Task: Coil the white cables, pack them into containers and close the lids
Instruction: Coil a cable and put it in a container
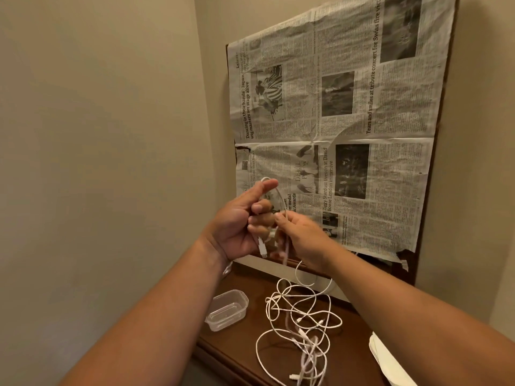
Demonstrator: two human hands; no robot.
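Worktop (239, 346) set in a wall corner; container (227, 310) on its left part; tangled cables (301, 324) to the container's right; flat object (387, 360) at the right edge; newspaper-covered board (362, 121) upright behind; left hand (239, 227) and right hand (303, 238) above the cables, a cable loop (281, 199) held between them.

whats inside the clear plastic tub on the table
Nothing shows inside the clear tub; its see-through walls hide nothing. The tangled white cables lie beside it on the table, apart.
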